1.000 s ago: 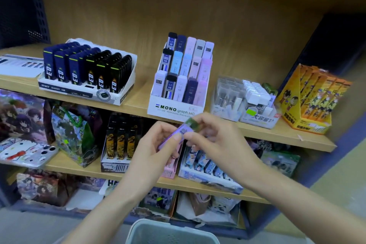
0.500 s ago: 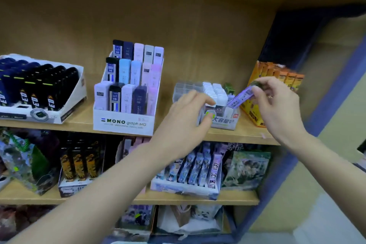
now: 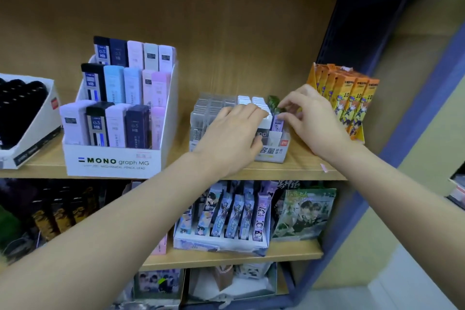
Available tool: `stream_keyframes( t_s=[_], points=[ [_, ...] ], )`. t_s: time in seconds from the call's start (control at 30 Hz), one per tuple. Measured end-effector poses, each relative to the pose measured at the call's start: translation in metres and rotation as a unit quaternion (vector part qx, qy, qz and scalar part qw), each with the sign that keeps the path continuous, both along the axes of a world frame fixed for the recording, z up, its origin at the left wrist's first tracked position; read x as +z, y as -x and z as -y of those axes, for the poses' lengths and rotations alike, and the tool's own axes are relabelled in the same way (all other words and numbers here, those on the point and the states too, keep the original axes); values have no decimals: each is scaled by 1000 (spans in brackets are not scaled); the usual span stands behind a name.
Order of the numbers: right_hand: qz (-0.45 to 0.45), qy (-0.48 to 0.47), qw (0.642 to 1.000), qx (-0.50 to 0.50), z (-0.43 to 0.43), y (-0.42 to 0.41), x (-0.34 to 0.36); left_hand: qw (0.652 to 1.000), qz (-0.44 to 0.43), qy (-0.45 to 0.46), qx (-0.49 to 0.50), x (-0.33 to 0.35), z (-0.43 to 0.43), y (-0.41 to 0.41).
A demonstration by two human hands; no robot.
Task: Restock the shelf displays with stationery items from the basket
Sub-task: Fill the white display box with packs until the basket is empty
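Note:
A small white display box (image 3: 273,153) of lead refill cases stands on the upper wooden shelf (image 3: 289,171). My left hand (image 3: 234,138) lies flat on the front of that box, fingers spread over the white cases. A purple lead case (image 3: 277,122) with a green cap stands upright in the box's right column. My right hand (image 3: 307,118) pinches the top of the purple case between thumb and fingers. The basket is out of view.
A white MONO graph display (image 3: 113,158) of lead cases stands left of the box. An orange display of pencil packs (image 3: 347,98) sits close on the right. A black-case display (image 3: 22,113) is at far left. Lower shelves hold character-print items (image 3: 226,216).
My right hand brought the purple case down from the air into the box's right column. My left hand slid forward onto the box. The view shifted right and closer.

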State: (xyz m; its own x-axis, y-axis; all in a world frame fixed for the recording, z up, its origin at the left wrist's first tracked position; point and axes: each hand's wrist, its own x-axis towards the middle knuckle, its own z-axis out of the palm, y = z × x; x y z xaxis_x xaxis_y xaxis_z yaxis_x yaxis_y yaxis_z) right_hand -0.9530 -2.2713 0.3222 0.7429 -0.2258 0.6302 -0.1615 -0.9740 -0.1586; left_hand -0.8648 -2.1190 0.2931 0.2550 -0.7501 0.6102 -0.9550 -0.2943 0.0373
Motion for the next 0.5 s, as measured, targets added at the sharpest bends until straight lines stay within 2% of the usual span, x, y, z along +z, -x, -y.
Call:
stream_keyframes(
  t_s=[0.17,0.3,0.4,0.5],
  points=[
    [17,47,998,-32,-3,5,-8,1000,11,0,-10,-1,1,-2],
    [77,82,993,-46,-15,21,-22,998,45,34,-18,-4,-14,3],
    [95,108,989,-25,-34,41,-45,996,55,68,-31,-22,-46,20],
    [53,116,991,34,-56,60,-80,996,52,60,-42,-61,-86,39]
  ],
)
